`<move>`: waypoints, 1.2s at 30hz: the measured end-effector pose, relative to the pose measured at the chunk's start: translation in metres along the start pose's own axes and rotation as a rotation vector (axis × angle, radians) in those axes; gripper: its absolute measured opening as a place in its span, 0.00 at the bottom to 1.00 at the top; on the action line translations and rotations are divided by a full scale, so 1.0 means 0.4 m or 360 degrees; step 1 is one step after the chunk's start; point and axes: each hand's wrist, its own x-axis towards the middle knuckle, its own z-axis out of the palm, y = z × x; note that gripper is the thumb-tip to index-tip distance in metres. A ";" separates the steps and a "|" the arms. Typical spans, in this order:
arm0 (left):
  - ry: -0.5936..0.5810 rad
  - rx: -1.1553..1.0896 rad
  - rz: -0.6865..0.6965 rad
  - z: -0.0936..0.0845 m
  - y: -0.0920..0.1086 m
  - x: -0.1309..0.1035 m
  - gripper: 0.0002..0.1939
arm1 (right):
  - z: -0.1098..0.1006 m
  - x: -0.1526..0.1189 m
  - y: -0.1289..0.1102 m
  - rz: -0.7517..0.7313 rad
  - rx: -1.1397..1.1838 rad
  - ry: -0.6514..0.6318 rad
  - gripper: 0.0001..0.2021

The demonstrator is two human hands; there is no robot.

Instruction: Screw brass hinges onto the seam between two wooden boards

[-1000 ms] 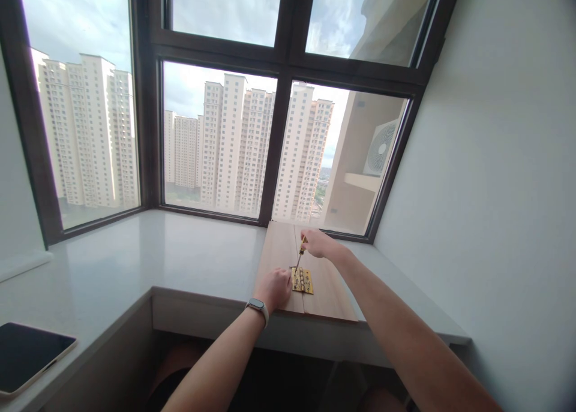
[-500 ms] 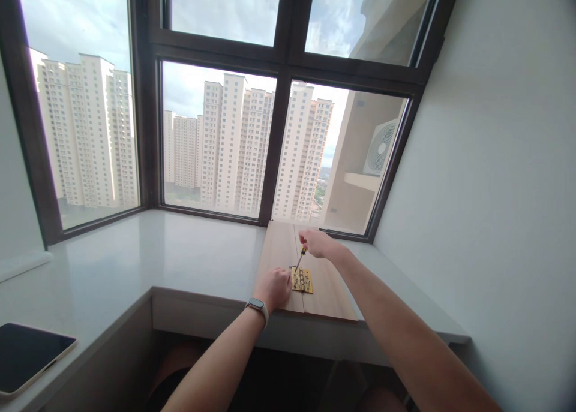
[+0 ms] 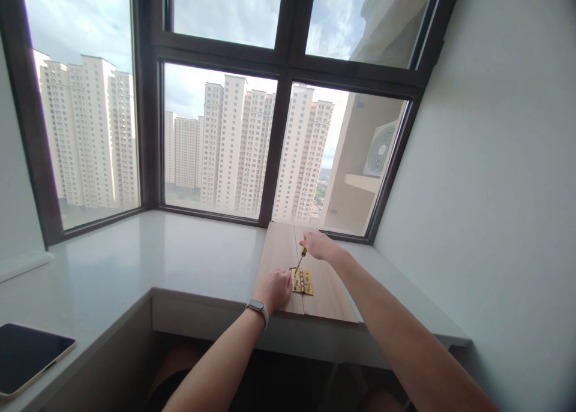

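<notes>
Taking the gold hinge (image 3: 306, 283) as the centre of the dial, with twelve away from the person, it lies opened flat across the seam of two pale wooden boards (image 3: 330, 295), one leaf on each. Dark spots dot both leaves, too small to tell apart.

The right hand (image 3: 317, 245) is at one o'clock, its fingers closed round the handle of a screwdriver (image 3: 303, 252). The shaft slants down toward seven, its tip at the far end of the left leaf — whether it sits in a screw head, I cannot tell.

The left hand (image 3: 275, 287) is at nine o'clock, its fingers bent close beside the hinge's left edge; whether they pinch something or only press down, I cannot tell. A watch (image 3: 257, 306) with a light band circles that wrist, toward eight.

The boards rest on a white ledge (image 3: 193, 256) below a dark-framed window (image 3: 282, 100). Well apart, between eight and nine, lies a tablet (image 3: 33, 355) — dark screen up. Outside, tower blocks (image 3: 231, 142) rise toward eleven, and an air-conditioner unit (image 3: 382, 150) stands toward one.
</notes>
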 end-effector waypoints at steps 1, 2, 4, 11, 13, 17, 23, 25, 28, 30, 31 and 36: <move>-0.0002 0.0003 -0.0006 0.000 0.001 0.000 0.16 | -0.001 0.001 -0.001 -0.0017 -0.0003 -0.0018 0.11; -0.0008 0.0005 -0.0015 0.000 0.001 -0.001 0.16 | -0.003 0.002 -0.001 -0.0033 -0.0004 -0.0035 0.09; -0.0021 0.0008 -0.0034 0.001 0.000 -0.001 0.16 | -0.007 0.002 -0.003 -0.0086 0.0004 -0.0058 0.04; -0.0039 0.0006 -0.0028 0.008 -0.006 0.000 0.16 | -0.021 -0.006 -0.008 -0.0130 0.0086 -0.0048 0.07; -0.0035 0.0005 -0.0024 0.007 -0.005 0.001 0.16 | -0.018 -0.006 -0.006 -0.0077 0.0075 -0.0045 0.09; -0.0039 0.0010 -0.0012 0.004 -0.003 0.002 0.16 | -0.008 -0.005 -0.001 -0.0021 0.0004 0.0014 0.19; -0.0043 0.0005 -0.0013 -0.001 0.001 0.001 0.15 | -0.006 -0.004 -0.004 -0.0013 -0.0021 -0.0015 0.12; -0.0049 0.0008 -0.0020 -0.003 0.002 0.000 0.15 | -0.012 -0.004 -0.006 -0.0054 0.0019 -0.0049 0.07; -0.0057 0.0011 -0.0038 -0.004 0.002 -0.001 0.16 | -0.018 -0.003 -0.007 -0.0150 0.0065 -0.0062 0.06; -0.0056 0.0013 -0.0035 -0.005 0.002 -0.002 0.16 | -0.019 -0.002 -0.007 -0.0163 0.0086 -0.0039 0.10; -0.0056 0.0016 -0.0031 -0.005 0.002 -0.001 0.16 | -0.019 -0.002 -0.008 -0.0143 0.0096 -0.0033 0.10; -0.0077 0.0019 -0.0050 -0.007 0.006 0.000 0.16 | -0.015 -0.009 -0.012 -0.0033 0.0049 -0.0062 0.10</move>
